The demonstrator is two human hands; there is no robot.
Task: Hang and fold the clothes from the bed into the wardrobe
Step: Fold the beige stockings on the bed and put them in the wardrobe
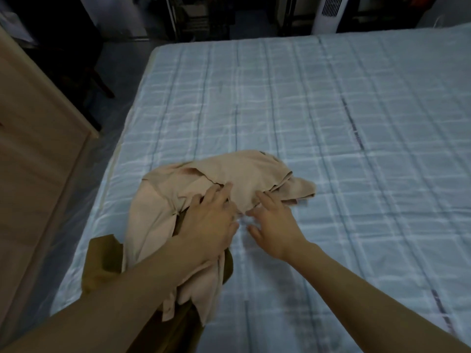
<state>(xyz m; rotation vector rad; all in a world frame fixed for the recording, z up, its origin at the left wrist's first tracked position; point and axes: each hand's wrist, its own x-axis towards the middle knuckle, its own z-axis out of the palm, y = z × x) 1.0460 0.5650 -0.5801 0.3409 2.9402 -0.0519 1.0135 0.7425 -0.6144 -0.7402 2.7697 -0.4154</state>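
beige top [242, 174]: lay crumpled in a heap near the near left corner of the bed [331, 110], with one end trailing toward the near edge.
olive garment [102, 263]: was underneath the beige one, poking out at the bed's near edge and hanging off it a bit.
left hand [211, 220]: sat on top of the beige heap, fingers [224, 192] loosely spread and fairly straight. it looked more like pressing than grabbing, and i couldn't see a pinch.
right hand [275, 225]: was just beside the left and open too, its fingers [265, 200] touching the heap's near right hem, palm over bare sheet.
how it'd handle: looked like thin, floppy cloth, light with zero stiffness, so it'd sag and bunch wherever it wasn't held. nothing fragile here. the two garments were kinda tangled, so lifting one could drag the other off the edge.
where i'd grab: the shoulders or collar, one side per hand, then shake it out. the collar seemed to be at the far left of the heap, but it was too scrunched to be sure.
step: my guess was spreading out the beige one before folding or hanging, so pretty early on.
off to the side: a wooden cabinet [33, 149] stood left of the bed, probably the wardrobe, and a white tower fan [328, 14] stood past the far edge.
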